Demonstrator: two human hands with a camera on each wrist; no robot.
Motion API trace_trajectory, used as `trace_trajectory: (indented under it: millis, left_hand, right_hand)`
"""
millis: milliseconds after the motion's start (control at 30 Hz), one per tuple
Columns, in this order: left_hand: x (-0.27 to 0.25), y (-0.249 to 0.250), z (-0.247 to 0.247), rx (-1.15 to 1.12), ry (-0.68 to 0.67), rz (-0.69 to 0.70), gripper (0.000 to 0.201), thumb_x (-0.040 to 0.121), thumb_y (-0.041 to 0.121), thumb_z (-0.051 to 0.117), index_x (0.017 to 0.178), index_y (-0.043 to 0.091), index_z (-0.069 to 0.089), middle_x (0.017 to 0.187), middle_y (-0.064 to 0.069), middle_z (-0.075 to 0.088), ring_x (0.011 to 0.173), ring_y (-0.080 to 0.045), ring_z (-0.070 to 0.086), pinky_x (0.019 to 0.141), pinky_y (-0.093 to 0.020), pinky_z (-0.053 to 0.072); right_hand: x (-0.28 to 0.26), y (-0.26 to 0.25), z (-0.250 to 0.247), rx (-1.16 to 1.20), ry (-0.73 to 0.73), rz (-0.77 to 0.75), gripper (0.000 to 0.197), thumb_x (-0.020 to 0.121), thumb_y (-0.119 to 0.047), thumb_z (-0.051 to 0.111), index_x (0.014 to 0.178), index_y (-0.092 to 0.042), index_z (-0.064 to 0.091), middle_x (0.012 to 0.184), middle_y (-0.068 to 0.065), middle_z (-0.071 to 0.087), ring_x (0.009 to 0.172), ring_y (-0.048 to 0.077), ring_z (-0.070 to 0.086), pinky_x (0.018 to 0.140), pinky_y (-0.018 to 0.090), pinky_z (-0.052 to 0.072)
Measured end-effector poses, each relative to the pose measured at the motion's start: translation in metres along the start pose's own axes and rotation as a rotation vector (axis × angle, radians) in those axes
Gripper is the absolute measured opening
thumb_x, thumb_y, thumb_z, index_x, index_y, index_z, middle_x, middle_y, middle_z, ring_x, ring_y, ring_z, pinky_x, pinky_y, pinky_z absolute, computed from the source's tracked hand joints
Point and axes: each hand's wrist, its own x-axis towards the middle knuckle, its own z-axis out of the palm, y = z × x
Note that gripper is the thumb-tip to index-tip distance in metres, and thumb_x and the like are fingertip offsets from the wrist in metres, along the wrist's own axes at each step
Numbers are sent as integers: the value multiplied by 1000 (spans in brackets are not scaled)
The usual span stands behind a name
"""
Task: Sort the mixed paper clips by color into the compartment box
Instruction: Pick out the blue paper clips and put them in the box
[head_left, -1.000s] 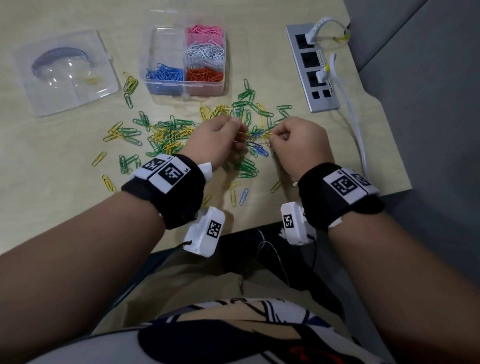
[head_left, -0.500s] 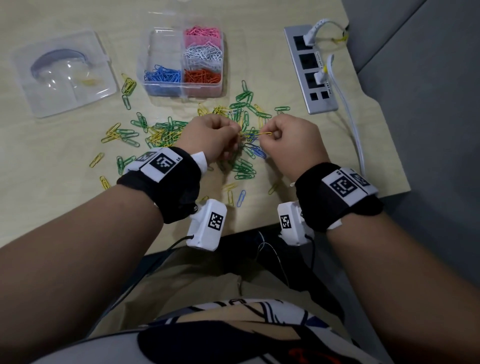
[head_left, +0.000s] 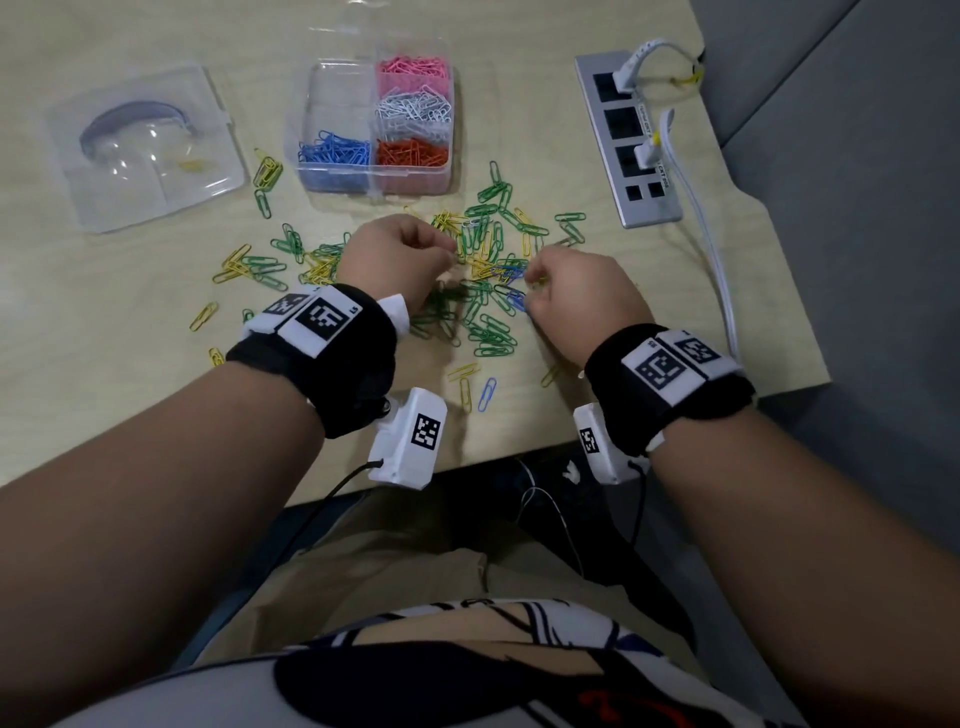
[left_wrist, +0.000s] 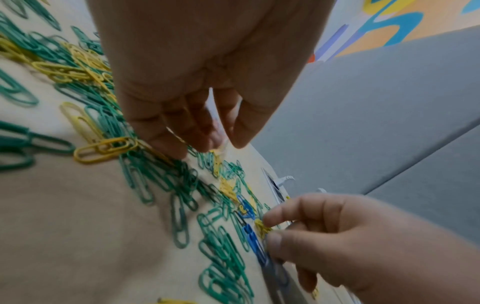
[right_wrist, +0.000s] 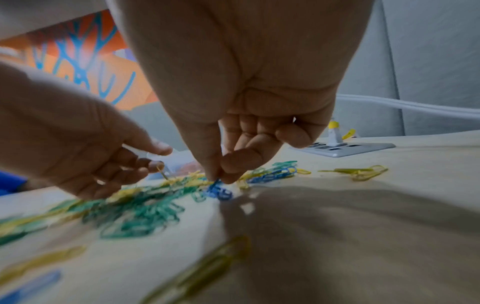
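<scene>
A scattered pile of green, yellow and a few blue paper clips (head_left: 483, 291) is spread on the desk (head_left: 104, 291), just on the near side of the compartment box (head_left: 374, 124). In the box, pink clips are held in the far right compartment, white ones in the middle right, orange ones in the near right and blue ones in the near left; the far left compartment looks clear of clips.

The left hand (head_left: 395, 265) is held over the pile in front of the box, its fingers curled into a narrow grip; a thin yellow clip (right_wrist: 162, 172) is seen pinched at its fingertips in the right wrist view. The right hand (head_left: 582, 296) is lowered onto the pile to the right of the left hand, nearer the desk edge than the box. Its thumb and forefinger are closed in a tight grip on a blue clip (right_wrist: 217, 186) among a small blue cluster, with the other fingers curled in.

A clear plastic lid (head_left: 145, 145) is lying to the left of the box, and a grey power strip (head_left: 626, 140) with white cables plugged in is set to the right of the box.
</scene>
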Motion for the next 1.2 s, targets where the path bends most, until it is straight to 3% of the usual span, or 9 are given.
trace_trajectory:
  millis: [200,367,467,600,767,867,967,1100,1200]
  left_hand:
    - [-4,0,1,121,-44,8,6,85,19,65,88,17,69,73,10,59,65,-6,52,61,-19,43]
    - [-12,-1,11,-73,-135,-114,13,88,21,62,78,15,68,76,-5,65,73,-23,60,76,-43,55]
    - [-19,8,18,-314,-196,-225,26,97,24,51,83,9,66,77,-11,62,68,-25,58,66,-36,51]
    - [-23,17,22,-532,-267,-381,37,101,34,43,84,7,62,73,-12,64,63,-22,60,61,-33,56]
    - [-21,16,19,-511,-308,-442,37,102,29,40,74,12,58,52,2,54,50,-11,49,51,-20,44]
    - [-19,12,14,-472,-310,-451,31,101,24,42,75,13,56,58,2,53,50,-9,49,47,-16,42]
    - [-16,9,9,-485,-328,-471,33,101,29,43,77,13,58,60,-1,56,53,-11,53,50,-19,46]
    - [-12,8,6,-511,-329,-491,28,100,32,46,85,11,58,58,-3,56,49,-12,54,49,-21,48]
    - [-11,9,3,-531,-339,-493,21,96,31,53,87,13,61,58,-1,54,49,-10,55,48,-20,47]
  right_hand:
    - [4,-10,9,-172,-75,-39,20,94,-17,52,112,-13,60,104,10,65,95,31,60,72,32,44]
    - [6,-8,3,-164,-99,24,14,92,-20,54,99,-13,63,95,9,64,82,28,53,66,29,40]
    - [2,-10,-2,98,-15,-34,6,89,-24,59,86,-20,63,79,2,66,78,22,59,68,30,47]
    - [-8,-23,-7,430,-107,-161,6,84,-22,71,83,-23,65,61,-8,62,56,-3,56,59,18,44]
    - [10,-5,-10,256,69,-51,11,89,-22,57,93,-23,67,71,-6,60,72,17,60,68,32,49]
    - [20,-3,-10,63,-37,-58,16,90,-18,53,93,-24,67,74,-7,58,80,19,59,67,28,43]
    - [19,-12,-8,241,-102,-152,14,88,-18,59,89,-24,71,68,-8,61,71,10,57,69,28,47]
    - [15,-25,-7,306,-140,-311,16,88,-19,65,98,-20,77,84,-14,66,88,6,60,87,28,48]
    - [14,-30,-10,493,-182,-296,7,85,-18,71,91,-17,75,77,-11,66,77,5,63,78,26,50]
